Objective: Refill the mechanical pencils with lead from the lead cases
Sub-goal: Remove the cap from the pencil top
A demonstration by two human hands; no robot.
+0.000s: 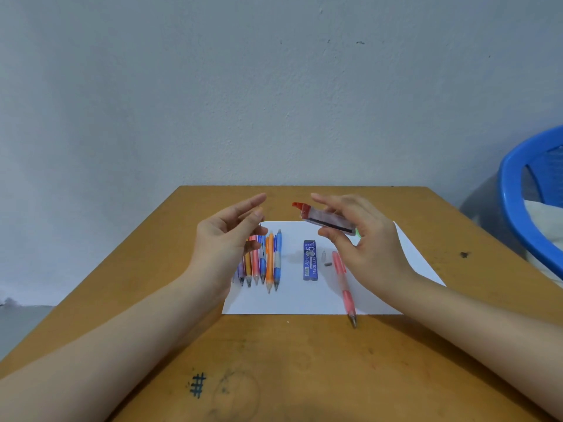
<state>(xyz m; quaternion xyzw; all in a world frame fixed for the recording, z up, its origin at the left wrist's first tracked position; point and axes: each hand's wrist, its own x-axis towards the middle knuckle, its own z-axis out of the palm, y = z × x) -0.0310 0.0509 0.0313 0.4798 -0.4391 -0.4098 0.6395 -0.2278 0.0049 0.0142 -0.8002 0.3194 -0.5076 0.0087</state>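
Above the wooden counter (304, 376), mid-frame, the lead case (330, 221) is gripped by fingers (327, 201) of the right hand (365, 242), its long axis aimed left at the left hand (225, 236). Whether that hand's half-curled fingers (253, 203) pinch a lead cannot be told

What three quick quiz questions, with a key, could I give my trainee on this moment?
1. True or false: the right hand holds the red-capped lead case.
2. Where does the blue lead case lie?
A. On the paper, between the row of pencils and the pink pencil
B. In the left hand
C. On bare wood, off the paper
3. Fill in: the pink pencil's tip reaches past the paper's near edge onto the ____.

Key: 1 true; 2 A; 3 table.
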